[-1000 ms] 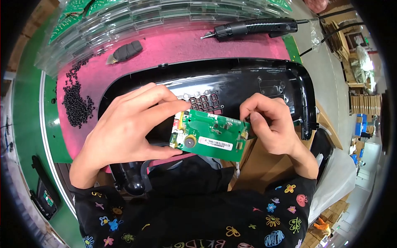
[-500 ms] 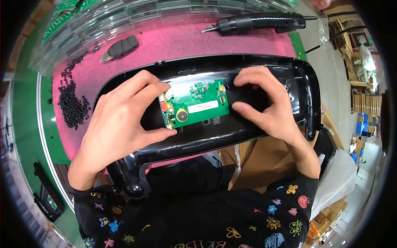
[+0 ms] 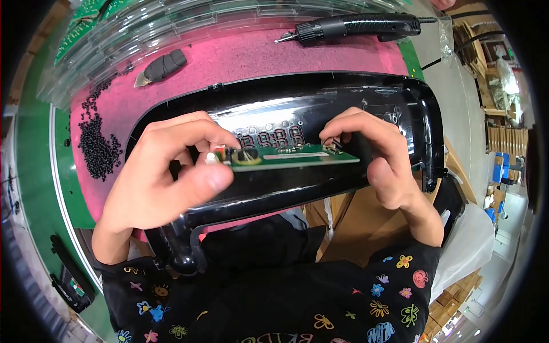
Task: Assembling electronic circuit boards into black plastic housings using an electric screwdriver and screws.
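Note:
A green circuit board [image 3: 297, 156] is tilted nearly edge-on above a black plastic housing [image 3: 274, 191]. My left hand [image 3: 171, 163] pinches its left end, beside a round black component and a small red-and-white part. My right hand [image 3: 377, 148] is at the other end. Its curled fingertips are by the board's far right corner and seem to touch it, while the thumb stands apart from the board's edge. Behind the board, a row of segmented digit displays [image 3: 274, 137] shows in the housing. The underside of the board is hidden.
On the pink mat [image 3: 234, 57], a black electric screwdriver [image 3: 357, 28] lies at the far right. A dark wrapped blade [image 3: 163, 67] and a heap of small black pieces [image 3: 97, 146] lie on the left. Clear plastic trays [image 3: 171, 28] line the back. Cardboard [image 3: 360, 226] is below right.
The board has tipped from facing up to nearly edge-on and has come nearer, uncovering the digit displays. My right fingers have come to its far right corner; my left hand keeps its hold.

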The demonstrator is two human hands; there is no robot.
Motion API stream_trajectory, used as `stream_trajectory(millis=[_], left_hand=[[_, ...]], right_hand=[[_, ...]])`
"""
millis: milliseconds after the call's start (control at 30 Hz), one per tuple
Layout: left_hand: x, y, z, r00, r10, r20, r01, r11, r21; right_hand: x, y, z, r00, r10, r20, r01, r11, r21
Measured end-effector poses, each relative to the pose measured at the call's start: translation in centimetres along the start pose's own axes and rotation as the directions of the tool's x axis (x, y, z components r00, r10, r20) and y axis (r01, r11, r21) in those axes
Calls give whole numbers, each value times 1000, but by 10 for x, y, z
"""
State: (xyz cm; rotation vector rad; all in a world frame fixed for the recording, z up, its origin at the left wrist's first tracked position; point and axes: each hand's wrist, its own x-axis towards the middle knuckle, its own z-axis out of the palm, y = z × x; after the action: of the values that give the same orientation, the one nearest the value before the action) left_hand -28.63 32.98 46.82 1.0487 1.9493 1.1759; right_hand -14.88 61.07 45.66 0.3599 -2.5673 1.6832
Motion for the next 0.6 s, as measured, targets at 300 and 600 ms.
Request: stream_trajectory(millis=[300,600], left_hand=[[2,-11,-2,999,35,4,-34,986,-165],[3,-15,9,976,195,-100,-158,941,299]], right_hand=[[-1,-6,7,997,69,-22,-70,997,-33],[8,1,11,1000,-3,23,10,951,-309]])
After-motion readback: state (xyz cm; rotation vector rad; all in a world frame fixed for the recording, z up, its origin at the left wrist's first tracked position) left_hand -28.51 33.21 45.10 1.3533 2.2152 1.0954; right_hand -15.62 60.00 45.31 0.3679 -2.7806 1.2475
